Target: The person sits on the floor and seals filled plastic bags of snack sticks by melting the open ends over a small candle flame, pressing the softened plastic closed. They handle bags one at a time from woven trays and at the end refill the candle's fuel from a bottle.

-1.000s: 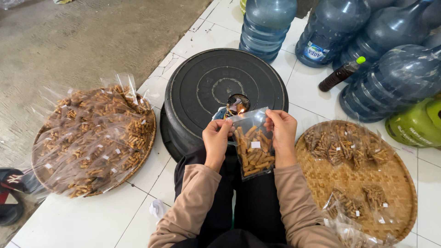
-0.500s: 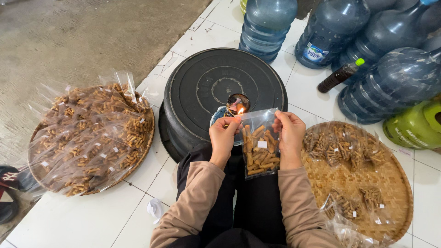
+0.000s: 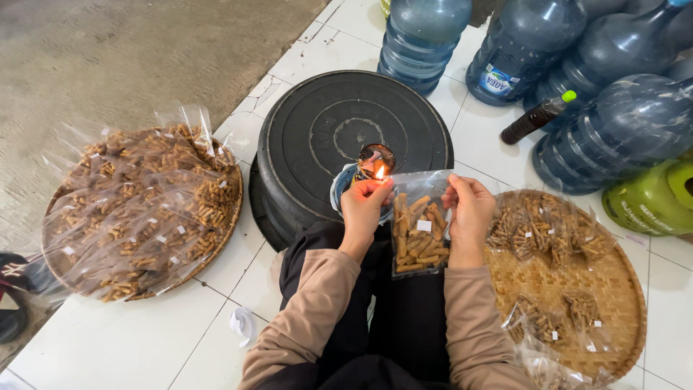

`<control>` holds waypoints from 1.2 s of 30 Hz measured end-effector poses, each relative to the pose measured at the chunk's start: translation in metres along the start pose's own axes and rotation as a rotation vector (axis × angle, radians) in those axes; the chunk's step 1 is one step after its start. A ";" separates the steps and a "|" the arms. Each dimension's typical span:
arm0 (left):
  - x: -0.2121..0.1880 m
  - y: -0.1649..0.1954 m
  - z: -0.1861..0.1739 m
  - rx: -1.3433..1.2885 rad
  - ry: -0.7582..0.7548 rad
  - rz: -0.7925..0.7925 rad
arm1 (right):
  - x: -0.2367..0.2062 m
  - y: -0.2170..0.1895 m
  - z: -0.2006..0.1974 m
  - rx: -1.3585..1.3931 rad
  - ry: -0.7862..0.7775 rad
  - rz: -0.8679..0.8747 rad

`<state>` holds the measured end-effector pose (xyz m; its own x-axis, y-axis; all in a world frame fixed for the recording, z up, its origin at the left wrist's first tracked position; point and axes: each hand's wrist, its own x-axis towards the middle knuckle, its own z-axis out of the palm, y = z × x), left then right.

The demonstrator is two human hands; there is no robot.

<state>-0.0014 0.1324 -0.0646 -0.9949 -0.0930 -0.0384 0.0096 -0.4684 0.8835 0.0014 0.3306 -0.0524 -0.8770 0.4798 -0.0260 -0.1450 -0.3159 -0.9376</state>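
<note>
I hold a small clear plastic bag of brown snack sticks [image 3: 417,231] upright between both hands over my lap. My left hand [image 3: 363,209] pinches its top left corner right beside a small flame [image 3: 379,172] burning on a little lamp [image 3: 375,159]. The lamp stands on an upturned black basin [image 3: 317,137]. My right hand [image 3: 471,213] grips the bag's top right edge. A small white label shows inside the bag.
A round woven tray [image 3: 101,274] piled with several filled bags lies at my left. Another woven tray [image 3: 613,289] with a few bags lies at my right. Large blue water jugs [image 3: 613,123], a dark bottle [image 3: 534,119] and a green gas cylinder [image 3: 650,202] stand behind.
The bag's top edge has come up to the lamp flame; my left hand has moved closer to it. The trays and basin stay put.
</note>
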 end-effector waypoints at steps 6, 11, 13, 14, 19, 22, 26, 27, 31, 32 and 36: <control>-0.008 0.005 0.006 -0.041 -0.027 -0.020 | -0.009 -0.007 -0.004 0.049 -0.008 -0.087; -0.051 0.019 0.013 0.193 0.007 0.402 | -0.040 -0.023 -0.010 0.071 -0.063 -0.306; -0.067 0.024 0.016 0.202 -0.010 0.516 | -0.053 -0.031 -0.011 0.093 -0.106 -0.380; -0.074 0.025 0.019 0.157 -0.036 0.538 | -0.060 -0.035 -0.010 0.098 -0.125 -0.408; -0.096 0.031 0.021 0.217 -0.134 0.798 | -0.093 -0.054 -0.002 -0.035 -0.156 -0.660; -0.100 0.030 0.023 0.207 -0.185 0.966 | -0.103 -0.063 0.007 -0.049 -0.110 -0.730; -0.093 0.027 0.026 0.239 -0.157 1.073 | -0.107 -0.083 0.018 -0.077 -0.099 -0.669; -0.091 0.027 0.025 0.264 -0.133 1.100 | -0.109 -0.088 0.022 -0.119 -0.089 -0.646; -0.087 0.027 0.023 0.247 -0.126 1.081 | -0.131 -0.113 0.033 -0.437 -0.042 -1.035; -0.087 0.026 0.023 0.254 -0.115 1.084 | -0.140 -0.118 0.035 -0.521 -0.084 -1.102; -0.089 0.022 0.025 0.259 -0.097 1.115 | -0.170 -0.141 0.045 -1.061 -0.214 -1.309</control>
<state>0.0852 0.1522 -0.0296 -0.4497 -0.2689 0.8518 0.8803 0.0280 0.4736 0.1502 0.2564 0.0996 -0.4818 -0.1833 0.8569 -0.4990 0.8612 -0.0963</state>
